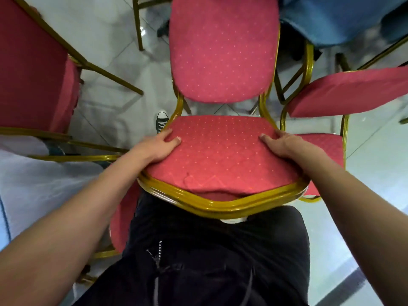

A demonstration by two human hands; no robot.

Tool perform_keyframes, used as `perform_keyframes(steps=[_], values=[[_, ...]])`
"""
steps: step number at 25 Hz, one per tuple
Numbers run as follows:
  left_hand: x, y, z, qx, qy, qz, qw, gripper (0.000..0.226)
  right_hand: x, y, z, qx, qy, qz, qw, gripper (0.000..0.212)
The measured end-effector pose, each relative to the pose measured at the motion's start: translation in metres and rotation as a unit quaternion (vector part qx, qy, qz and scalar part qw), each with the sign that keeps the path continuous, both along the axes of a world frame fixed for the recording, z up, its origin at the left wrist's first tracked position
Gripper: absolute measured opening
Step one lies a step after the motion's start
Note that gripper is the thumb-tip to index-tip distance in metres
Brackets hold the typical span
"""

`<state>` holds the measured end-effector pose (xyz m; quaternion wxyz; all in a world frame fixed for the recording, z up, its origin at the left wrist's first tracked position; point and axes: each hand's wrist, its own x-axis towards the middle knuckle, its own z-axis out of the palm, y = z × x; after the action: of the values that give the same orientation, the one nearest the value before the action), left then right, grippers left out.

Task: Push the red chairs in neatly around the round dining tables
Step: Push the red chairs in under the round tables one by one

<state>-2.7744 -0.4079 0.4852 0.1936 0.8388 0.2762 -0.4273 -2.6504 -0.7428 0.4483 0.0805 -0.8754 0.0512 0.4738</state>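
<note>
Fingers of the left hand (157,146) curl over the left edge of a red chair backrest (218,155), thumb laid on the dotted fabric; the right hand (280,144) grips the right edge the same way, its thumb on the front face. The backrest's gold frame (220,205) sits against the person's dark trousers (220,257). Beyond it, the chair's red seat (223,47) stretches away toward a blue tablecloth (340,16) at the far right. Another red chair (344,93) stands just beside it on the right, and a third red chair (33,69) on the left. A black sneaker (161,121) rests on the pale tiled floor (106,40).
</note>
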Motion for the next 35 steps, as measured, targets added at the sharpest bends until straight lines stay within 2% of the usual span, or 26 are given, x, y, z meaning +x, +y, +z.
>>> perform_keyframes(steps=[4, 7, 9, 11, 13, 15, 17, 21, 25, 29, 35], values=[[0.032, 0.02, 0.055, -0.06, -0.006, -0.016, 0.998, 0.06, 0.029, 0.018, 0.053, 0.047, 0.066, -0.027, 0.996, 0.081], [0.044, 0.018, 0.103, -0.137, -0.03, -0.019, 0.99, 0.054, 0.042, 0.018, 0.097, 0.082, 0.047, -0.034, 0.995, 0.079], [0.047, 0.013, 0.131, -0.171, -0.071, 0.008, 0.983, 0.061, 0.046, 0.017, 0.127, 0.124, -0.003, -0.043, 0.991, 0.07], [0.045, 0.008, 0.15, -0.155, -0.16, -0.01, 0.975, 0.073, 0.041, 0.016, 0.152, 0.201, -0.072, -0.101, 0.972, 0.062], [0.042, 0.006, 0.158, -0.099, -0.276, -0.055, 0.955, 0.075, 0.026, 0.018, 0.172, 0.3, -0.153, -0.151, 0.929, 0.066], [0.045, 0.004, 0.16, -0.074, -0.374, -0.042, 0.924, 0.066, 0.01, 0.023, 0.179, 0.346, -0.273, -0.108, 0.891, 0.067], [0.054, 0.003, 0.158, -0.062, -0.432, -0.017, 0.9, 0.058, 0.01, 0.03, 0.176, 0.337, -0.366, -0.062, 0.865, 0.058], [0.087, 0.005, 0.15, -0.013, -0.506, -0.013, 0.862, 0.052, 0.041, 0.044, 0.171, 0.331, -0.414, -0.067, 0.845, 0.059], [0.105, 0.006, 0.141, 0.042, -0.515, 0.006, 0.856, 0.058, 0.052, 0.054, 0.163, 0.335, -0.451, -0.064, 0.825, 0.056], [0.11, 0.011, 0.139, 0.066, -0.524, -0.019, 0.849, 0.06, 0.048, 0.064, 0.156, 0.314, -0.484, -0.097, 0.811, 0.057], [0.141, 0.074, 0.148, 0.024, -0.536, -0.011, 0.844, 0.063, 0.04, 0.129, 0.157, 0.285, -0.476, -0.147, 0.819, 0.066]])
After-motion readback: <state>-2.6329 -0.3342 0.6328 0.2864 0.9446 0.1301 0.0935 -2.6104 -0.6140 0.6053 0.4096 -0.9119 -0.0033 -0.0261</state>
